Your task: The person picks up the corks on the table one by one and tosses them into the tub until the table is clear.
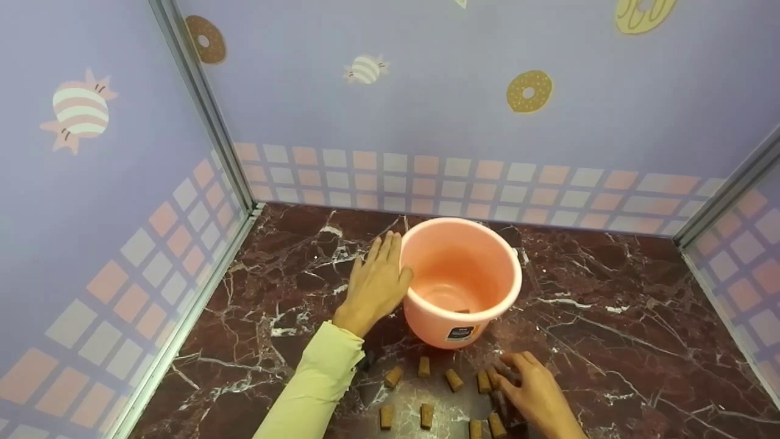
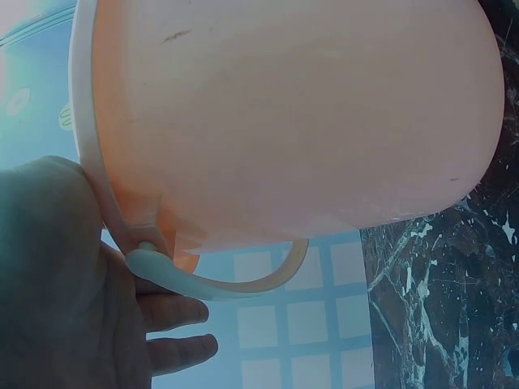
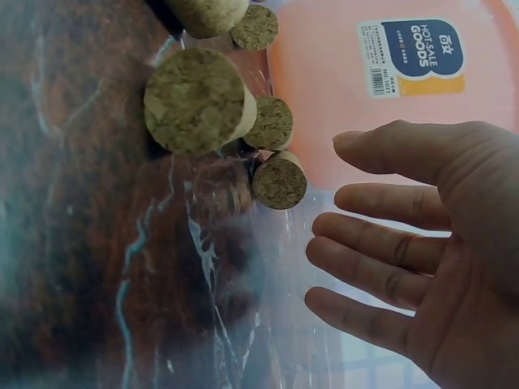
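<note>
Pink bucket [image 1: 426,329] upright on a dark marbled surface [image 1: 609,305], bounded at left, far and right by printed walls. From where one stands, the left wall [image 1: 36,213] ends in a pale metal strip [image 1: 164,356]; the far wall [image 1: 426,110] lies close behind the bucket, with a narrow band of marble showing between. Wider stretches of surface reach from the bucket toward the left wall and the right wall [image 1: 755,244]. The left hand [image 1: 375,286] rests against the bucket's left rim, fingers extended rather than curled round it. Nine corks [image 1: 426,416] lie in loose rows on the near side, the closest just beside the right hand [image 1: 539,393], whose fingers are straight and grip nothing. The head view alone looks into the bucket, where a small brown object [image 1: 463,311] (mostly hidden by the near rim) lies on the bottom. The left wrist view adds a pale curved handle [image 2: 235,288], hinged beside the left hand and hanging outside the bucket. The right wrist view makes the label [image 3: 426,49] legible, "HOT-SALE GOODS", and shows a clear gap between fingertips and corks.
</note>
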{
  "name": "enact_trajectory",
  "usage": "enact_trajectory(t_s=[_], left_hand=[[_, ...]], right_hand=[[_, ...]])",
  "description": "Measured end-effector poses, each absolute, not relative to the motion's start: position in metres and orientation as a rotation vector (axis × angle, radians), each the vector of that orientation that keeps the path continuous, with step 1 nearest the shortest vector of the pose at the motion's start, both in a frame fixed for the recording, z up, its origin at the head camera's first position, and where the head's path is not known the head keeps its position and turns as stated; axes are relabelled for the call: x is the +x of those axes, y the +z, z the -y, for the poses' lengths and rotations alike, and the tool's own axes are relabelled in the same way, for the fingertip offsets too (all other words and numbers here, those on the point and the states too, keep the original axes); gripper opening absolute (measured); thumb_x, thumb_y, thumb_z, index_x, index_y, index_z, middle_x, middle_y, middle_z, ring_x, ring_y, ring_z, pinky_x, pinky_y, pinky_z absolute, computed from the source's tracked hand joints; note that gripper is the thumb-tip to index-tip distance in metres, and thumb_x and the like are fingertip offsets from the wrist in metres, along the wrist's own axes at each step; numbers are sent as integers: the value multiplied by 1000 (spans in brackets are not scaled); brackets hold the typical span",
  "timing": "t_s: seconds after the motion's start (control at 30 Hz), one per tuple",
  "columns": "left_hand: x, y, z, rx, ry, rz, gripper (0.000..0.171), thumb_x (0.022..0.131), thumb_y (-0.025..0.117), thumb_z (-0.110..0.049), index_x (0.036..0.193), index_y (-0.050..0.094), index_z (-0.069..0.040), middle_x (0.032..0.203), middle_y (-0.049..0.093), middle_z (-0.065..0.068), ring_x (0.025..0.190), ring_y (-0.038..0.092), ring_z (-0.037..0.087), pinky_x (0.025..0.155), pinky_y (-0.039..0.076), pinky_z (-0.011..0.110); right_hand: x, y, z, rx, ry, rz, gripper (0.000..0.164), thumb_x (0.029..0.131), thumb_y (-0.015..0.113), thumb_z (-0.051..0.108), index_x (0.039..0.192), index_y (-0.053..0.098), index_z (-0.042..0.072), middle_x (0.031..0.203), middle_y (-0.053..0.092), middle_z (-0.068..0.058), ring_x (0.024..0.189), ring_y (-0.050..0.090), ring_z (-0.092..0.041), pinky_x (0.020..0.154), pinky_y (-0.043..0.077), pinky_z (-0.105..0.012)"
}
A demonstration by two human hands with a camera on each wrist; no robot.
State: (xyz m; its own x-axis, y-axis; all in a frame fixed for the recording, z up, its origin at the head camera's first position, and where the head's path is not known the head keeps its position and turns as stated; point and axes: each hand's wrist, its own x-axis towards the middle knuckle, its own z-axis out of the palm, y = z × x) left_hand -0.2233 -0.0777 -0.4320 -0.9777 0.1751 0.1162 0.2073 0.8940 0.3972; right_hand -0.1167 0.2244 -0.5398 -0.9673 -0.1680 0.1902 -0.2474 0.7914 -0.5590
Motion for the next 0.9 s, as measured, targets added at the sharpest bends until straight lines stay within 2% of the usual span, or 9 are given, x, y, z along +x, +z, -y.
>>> enact_trajectory(t_s=[0.33, 0.67, 0.9], left_hand=[[-224, -431, 77, -305, -638, 2993, 71, 110, 32, -43, 169, 16, -6, 175, 15, 10, 161, 16, 31, 127, 15, 63], [-224, -432, 78, -304, -629, 2980, 71, 110, 33, -42, 169, 19, -5, 175, 17, 10, 161, 18, 31, 126, 17, 64], [-223, -433, 78, -299, -643, 2979, 70, 110, 32, -42, 169, 19, -5, 175, 17, 9, 161, 18, 31, 126, 18, 64]], right_hand=[[-118, -541, -223, 255, 987, 2961, 30, 87, 88, 12, 113, 75, 4, 100, 67, -3, 93, 69, -25, 86, 60, -50], [-119, -542, -223, 273, 958, 2986, 30, 86, 89, 13, 112, 76, 6, 97, 64, 0, 85, 61, -16, 78, 57, -45], [-118, -543, -224, 293, 949, 2965, 29, 85, 90, 13, 110, 77, 7, 96, 65, 0, 87, 65, -19, 80, 58, -46]])
